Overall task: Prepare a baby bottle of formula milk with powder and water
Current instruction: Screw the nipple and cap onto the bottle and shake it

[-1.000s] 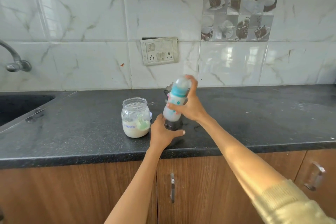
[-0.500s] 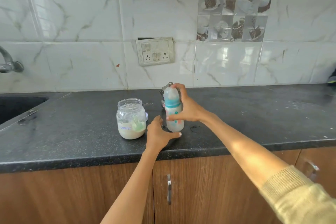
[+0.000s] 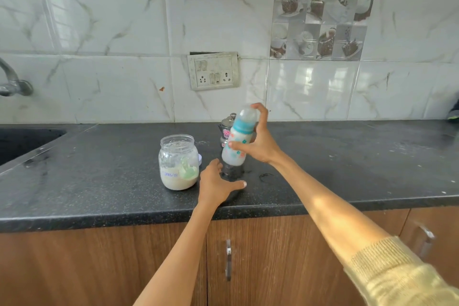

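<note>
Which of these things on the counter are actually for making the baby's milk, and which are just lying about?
For the job:
- baby bottle, held in the right hand
- open jar of powder with a green scoop inside
- steel flask behind the bottle, probably the water

Lying about:
- wall socket panel
- tap
- sink

Black speckled tabletop (image 3: 99, 194). Behind it, white marble-look wall tiles (image 3: 111, 20) with switch plate (image 3: 214, 71); right of plate, coffee-print tiles (image 3: 320, 21). Far left, tap (image 3: 12, 82) over sink (image 3: 22, 139). Below tabletop, wooden cabinets (image 3: 87, 268).
</note>
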Action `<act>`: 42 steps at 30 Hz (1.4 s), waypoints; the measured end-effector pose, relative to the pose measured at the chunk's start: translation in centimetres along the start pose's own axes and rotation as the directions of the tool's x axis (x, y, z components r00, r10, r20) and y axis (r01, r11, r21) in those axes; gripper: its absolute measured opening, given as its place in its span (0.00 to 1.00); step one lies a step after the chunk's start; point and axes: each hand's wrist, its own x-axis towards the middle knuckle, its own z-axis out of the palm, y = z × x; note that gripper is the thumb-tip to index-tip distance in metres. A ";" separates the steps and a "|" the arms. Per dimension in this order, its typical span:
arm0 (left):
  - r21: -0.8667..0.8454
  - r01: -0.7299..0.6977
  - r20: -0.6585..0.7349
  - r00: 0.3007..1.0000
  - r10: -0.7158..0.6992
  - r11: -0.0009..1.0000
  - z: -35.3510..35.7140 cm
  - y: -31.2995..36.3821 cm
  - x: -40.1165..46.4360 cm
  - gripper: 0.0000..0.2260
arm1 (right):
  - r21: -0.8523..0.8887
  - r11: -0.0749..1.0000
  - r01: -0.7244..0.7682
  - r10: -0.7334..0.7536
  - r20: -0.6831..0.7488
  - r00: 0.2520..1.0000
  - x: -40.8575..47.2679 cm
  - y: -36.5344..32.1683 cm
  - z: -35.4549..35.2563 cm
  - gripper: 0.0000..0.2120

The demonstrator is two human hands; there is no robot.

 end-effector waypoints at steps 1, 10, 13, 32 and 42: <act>0.005 0.001 0.000 1.000 -0.001 1.000 0.0 0.0 0.0 0.44 | -0.048 0.999 0.013 -0.010 0.057 0.998 0.0 -0.1 0.0 0.45; -0.014 0.014 0.006 1.000 -0.014 1.000 0.0 0.1 -0.1 0.43 | 0.022 1.000 -0.006 0.005 0.043 0.999 0.0 0.3 -0.2 0.45; -0.011 0.012 0.001 1.000 -0.012 1.000 0.0 0.1 -0.1 0.43 | 0.003 1.000 -0.006 0.005 0.094 0.996 -0.1 0.1 0.0 0.45; -0.017 0.002 -0.012 1.000 -0.002 1.000 0.0 0.1 -0.1 0.39 | 0.073 0.997 -0.017 0.016 0.027 1.000 -0.4 0.5 0.4 0.44; -0.015 0.011 -0.013 1.000 -0.011 1.000 0.0 0.2 -0.2 0.42 | 0.043 0.999 -0.018 0.012 0.138 0.990 -0.5 0.2 -0.4 0.44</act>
